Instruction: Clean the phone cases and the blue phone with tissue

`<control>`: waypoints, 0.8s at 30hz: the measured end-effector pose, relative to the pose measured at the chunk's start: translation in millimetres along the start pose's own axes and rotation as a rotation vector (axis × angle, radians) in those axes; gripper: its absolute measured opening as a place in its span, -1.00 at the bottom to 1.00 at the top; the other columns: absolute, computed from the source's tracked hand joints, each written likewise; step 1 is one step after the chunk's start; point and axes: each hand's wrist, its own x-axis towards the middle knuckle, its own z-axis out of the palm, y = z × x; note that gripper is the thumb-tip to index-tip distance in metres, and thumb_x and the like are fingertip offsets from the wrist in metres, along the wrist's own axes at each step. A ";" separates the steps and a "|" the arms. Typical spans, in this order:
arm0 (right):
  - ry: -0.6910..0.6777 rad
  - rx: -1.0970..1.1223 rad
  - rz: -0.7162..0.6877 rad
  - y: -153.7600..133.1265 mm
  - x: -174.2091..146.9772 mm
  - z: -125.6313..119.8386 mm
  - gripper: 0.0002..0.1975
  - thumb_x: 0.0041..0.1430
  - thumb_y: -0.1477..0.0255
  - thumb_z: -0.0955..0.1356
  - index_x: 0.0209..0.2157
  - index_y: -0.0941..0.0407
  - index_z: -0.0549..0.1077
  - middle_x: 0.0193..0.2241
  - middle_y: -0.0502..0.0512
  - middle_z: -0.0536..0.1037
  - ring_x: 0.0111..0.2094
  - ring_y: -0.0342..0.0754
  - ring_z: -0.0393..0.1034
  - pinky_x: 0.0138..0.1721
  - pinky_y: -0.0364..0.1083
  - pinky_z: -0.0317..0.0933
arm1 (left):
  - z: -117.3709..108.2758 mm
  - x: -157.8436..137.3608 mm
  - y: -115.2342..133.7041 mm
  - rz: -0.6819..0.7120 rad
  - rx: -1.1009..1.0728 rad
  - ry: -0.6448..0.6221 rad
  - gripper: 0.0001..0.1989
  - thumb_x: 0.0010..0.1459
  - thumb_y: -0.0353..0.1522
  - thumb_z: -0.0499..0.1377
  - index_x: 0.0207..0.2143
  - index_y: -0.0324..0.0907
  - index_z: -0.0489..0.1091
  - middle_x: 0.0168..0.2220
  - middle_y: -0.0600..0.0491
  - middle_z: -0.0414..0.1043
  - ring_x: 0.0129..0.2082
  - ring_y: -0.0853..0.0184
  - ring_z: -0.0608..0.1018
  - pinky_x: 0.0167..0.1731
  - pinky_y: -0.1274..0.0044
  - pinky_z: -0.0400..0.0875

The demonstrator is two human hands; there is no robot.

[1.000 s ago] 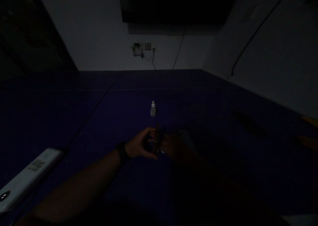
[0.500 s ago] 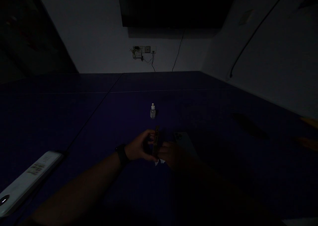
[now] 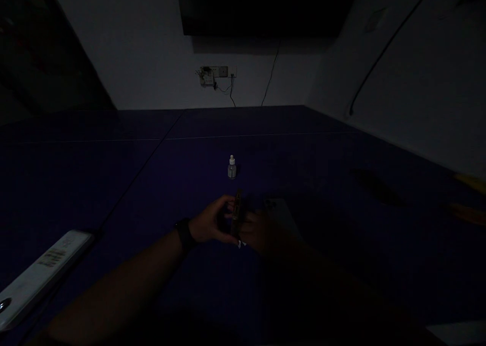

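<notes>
In the dim head view, my left hand (image 3: 210,223), a dark watch on its wrist, is closed around the edges of a thin, dark brownish slab (image 3: 236,212). The slab is the size of a phone and stands nearly edge-on, so I cannot tell whether it is a phone or a case. Pressed to its right face are the bent fingers of my right hand (image 3: 256,230). A scrap of white tissue (image 3: 240,244) peeks out below those fingers. Just right of that hand, partly covered, a pale phone (image 3: 283,214) lies with its camera lenses up.
A small dropper bottle (image 3: 232,168) with a white top stands beyond my hands on the dark purple surface (image 3: 182,168). To the left lies a long white device (image 3: 45,275). Dark flat things and a yellow item (image 3: 471,183) are at right. Wall sockets (image 3: 216,72) sit under a screen.
The view has shifted slightly, so the scene sits a little higher and further left. My right fingers have moved slightly against the slab, and less of the white tissue shows.
</notes>
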 end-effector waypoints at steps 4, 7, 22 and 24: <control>-0.024 -0.088 0.042 7.5 0.4 -3.6 -0.82 0.36 0.53 0.30 -0.19 0.05 0.55 -0.20 0.07 0.63 -0.19 0.01 0.38 -0.25 -0.02 0.20 | 0.6 0.1 3.1 0.015 -0.006 -0.004 -0.11 -0.27 -0.19 0.58 0.10 -0.08 0.29 -0.01 -0.02 0.38 0.02 0.14 0.45 0.03 0.29 0.37; -0.020 -0.099 0.080 10.8 0.3 -1.5 -0.83 0.35 0.53 0.31 -0.21 0.04 0.54 -0.14 0.07 0.62 -0.16 0.02 0.38 -0.20 0.00 0.20 | 1.5 0.5 3.6 0.022 -0.029 -0.018 -0.14 -0.26 -0.20 0.57 0.09 -0.08 0.29 -0.03 -0.01 0.37 -0.03 0.19 0.46 0.01 0.32 0.39; -0.036 0.118 0.013 0.8 -3.4 6.4 -0.79 0.37 0.53 0.27 -0.17 0.05 0.54 -0.19 0.08 0.62 -0.16 0.02 0.42 -0.17 0.01 0.27 | 0.1 0.0 -5.5 0.013 -0.029 0.006 -0.05 -0.36 -0.20 0.60 0.11 -0.07 0.29 0.00 -0.02 0.37 0.04 0.11 0.44 0.07 0.26 0.33; -0.020 0.087 0.076 4.9 -1.8 2.9 -0.77 0.37 0.54 0.26 -0.13 0.05 0.54 -0.20 0.10 0.62 -0.12 0.04 0.41 -0.10 0.03 0.28 | 0.6 0.2 -3.8 0.017 -0.024 0.012 -0.06 -0.35 -0.20 0.60 0.11 -0.08 0.29 -0.01 -0.03 0.38 0.05 0.09 0.44 0.07 0.26 0.33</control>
